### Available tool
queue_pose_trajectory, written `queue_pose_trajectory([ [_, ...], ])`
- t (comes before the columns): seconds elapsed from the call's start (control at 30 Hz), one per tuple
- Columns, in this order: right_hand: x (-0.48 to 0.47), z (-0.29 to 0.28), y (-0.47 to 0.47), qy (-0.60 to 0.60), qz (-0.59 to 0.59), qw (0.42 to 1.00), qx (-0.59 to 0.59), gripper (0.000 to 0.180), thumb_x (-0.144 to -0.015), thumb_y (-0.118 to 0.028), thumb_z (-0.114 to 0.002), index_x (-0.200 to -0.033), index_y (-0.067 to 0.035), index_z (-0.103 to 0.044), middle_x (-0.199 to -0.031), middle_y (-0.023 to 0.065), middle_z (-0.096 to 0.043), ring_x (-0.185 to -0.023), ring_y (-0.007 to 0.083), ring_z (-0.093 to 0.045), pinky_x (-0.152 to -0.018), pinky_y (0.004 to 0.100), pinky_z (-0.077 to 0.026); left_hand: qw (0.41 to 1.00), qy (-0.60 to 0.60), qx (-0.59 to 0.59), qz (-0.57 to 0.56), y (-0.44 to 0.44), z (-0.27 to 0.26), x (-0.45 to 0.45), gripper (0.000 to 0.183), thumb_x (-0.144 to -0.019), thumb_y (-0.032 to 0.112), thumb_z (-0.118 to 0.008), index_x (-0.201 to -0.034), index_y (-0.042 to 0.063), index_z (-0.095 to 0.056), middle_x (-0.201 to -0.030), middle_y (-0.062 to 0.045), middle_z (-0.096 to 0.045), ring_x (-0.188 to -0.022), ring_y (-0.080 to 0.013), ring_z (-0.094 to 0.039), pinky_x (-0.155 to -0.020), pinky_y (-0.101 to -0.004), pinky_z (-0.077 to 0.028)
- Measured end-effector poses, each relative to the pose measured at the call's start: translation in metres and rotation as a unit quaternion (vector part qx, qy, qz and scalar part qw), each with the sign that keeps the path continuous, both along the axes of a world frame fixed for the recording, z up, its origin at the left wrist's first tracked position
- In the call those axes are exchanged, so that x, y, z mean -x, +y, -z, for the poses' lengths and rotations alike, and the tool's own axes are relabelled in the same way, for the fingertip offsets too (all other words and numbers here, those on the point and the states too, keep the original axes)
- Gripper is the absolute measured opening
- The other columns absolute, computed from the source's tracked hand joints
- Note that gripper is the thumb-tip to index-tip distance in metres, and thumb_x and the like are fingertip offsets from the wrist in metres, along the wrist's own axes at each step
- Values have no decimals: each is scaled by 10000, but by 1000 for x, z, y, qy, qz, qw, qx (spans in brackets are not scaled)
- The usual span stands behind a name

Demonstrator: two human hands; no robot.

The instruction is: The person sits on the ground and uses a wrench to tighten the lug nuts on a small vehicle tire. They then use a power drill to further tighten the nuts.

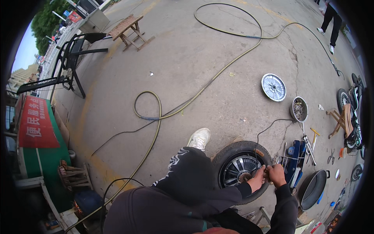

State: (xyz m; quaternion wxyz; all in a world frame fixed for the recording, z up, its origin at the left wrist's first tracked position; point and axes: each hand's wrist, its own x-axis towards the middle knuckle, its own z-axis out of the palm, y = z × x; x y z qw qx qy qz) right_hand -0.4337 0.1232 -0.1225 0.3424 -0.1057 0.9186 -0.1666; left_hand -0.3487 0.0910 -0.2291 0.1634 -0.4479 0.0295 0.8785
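Before me a spoked hub-motor wheel (236,166) with a black tyre (219,159) lies on its side near my knee. My left hand (257,179) reaches over the wheel, fingers bent together close to the tyre's right side. Beside it, almost touching, my right hand (276,175) has its fingers curled in. Both hands seem to pinch something small, which the fingers hide. A thin dark cable (258,135) arches up from the wheel towards a metal bowl (292,110) of small metal parts. Beyond lies a round silvery hub cover (273,87).
To the right stand a blue tool box (297,156), a yellow-handled T-wrench (315,132) and a large dark pan (314,190). A looped hose (214,78) crosses the concrete. Folding stools (126,27) stand around, and a person's legs (332,23) show at upper right.
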Motion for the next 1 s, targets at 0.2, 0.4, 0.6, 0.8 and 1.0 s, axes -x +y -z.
queue_pose_trajectory([
  [0.2, -21, -17, -7, 140, -212, 957, -138, 295, -901, -229, -597, -1029, 34, -643, -697, 210, -642, -690, 413, -650, -626, 477, -506, 996, 57, 10, -62, 25, 31, -10, 286, -971, 466, -512, -939, 182, -531, -746, 67, -500, -679, -90, -491, -604, -269, -370],
  [0.4, 4, -47, 4, 306, -611, 730, -15, 260, -844, -181, -541, -1029, -54, -673, -1126, 178, -626, -937, 284, -575, -737, 407, -444, 880, 315, 353, 39, 98, 126, -36, 458, -1046, 216, -280, -1474, 61, -238, -1419, -112, -370, -1315, -174, -339, -1092, -273, -234],
  [0.6, 28, -38, -8, 272, -690, 670, 31, 193, -827, -205, -552, -862, -54, -668, -823, 109, -598, -795, 259, -566, -655, 396, -424, 968, 186, 155, 73, 38, 46, -19, 549, -990, 66, -345, -1498, -30, -160, -1509, -199, -260, -1405, -276, -275, -1149, -328, -209],
  [0.8, 33, -22, 4, 231, -687, 689, -26, 160, -835, -206, -556, -780, -72, -624, -740, 100, -590, -664, 252, -593, -597, 392, -430, 992, 110, -28, 52, 22, 33, -10, 464, -1006, 204, -398, -1452, 144, -289, -1242, -110, -452, -1082, -138, -449, -891, -285, -355],
  [1.0, 12, 2, 31, 180, -489, 852, -54, 166, -813, -181, -585, -692, -69, -570, -682, 148, -613, -623, 332, -627, -563, 440, -459, 988, 106, -9, 111, 21, 27, -21, 299, -989, 254, -433, -1259, 144, -370, -1042, -65, -459, -857, -131, -418, -715, -294, -328],
])
